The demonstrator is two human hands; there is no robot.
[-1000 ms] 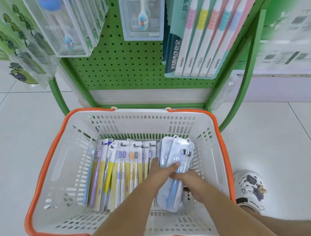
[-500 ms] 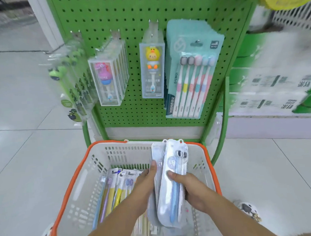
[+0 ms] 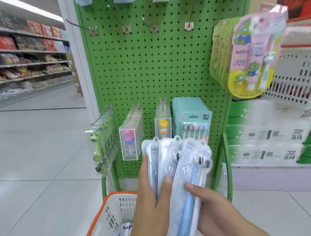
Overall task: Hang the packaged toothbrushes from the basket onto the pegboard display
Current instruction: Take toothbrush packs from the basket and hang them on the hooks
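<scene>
**Toothbrush packs lifted clear, empty hooks high on the board**

Toothbrush packs [image 3: 173, 171], a small fanned stack in clear blister packaging, stand nearly upright in front of the green pegboard [image 3: 148, 67], long axes running from 6 toward 12 o'clock with the hang holes at the top. The left hand [image 3: 152, 204] grips the stack from the 9 o'clock side, thumb across the front and fingers [image 3: 145, 165] along the left edge. The right hand [image 3: 209, 207] holds the frontmost pack with the blue brush from the 3 o'clock side, fingers curled behind it, thumb laid on its face.

Bare hooks [image 3: 153, 27] sit well above the packs, at 12 o'clock; I judge the next move a lift straight up, threading a hole onto a hook. The right hand, already holding one pack slightly apart from the others, looks better placed for that.

At 6 o'clock the orange-rimmed basket [image 3: 105, 207] holds a few more packages, mostly hidden by the arms. Hooks at mid-board carry children's brush boxes and a mint multi-pack [image 3: 192, 119].
</scene>
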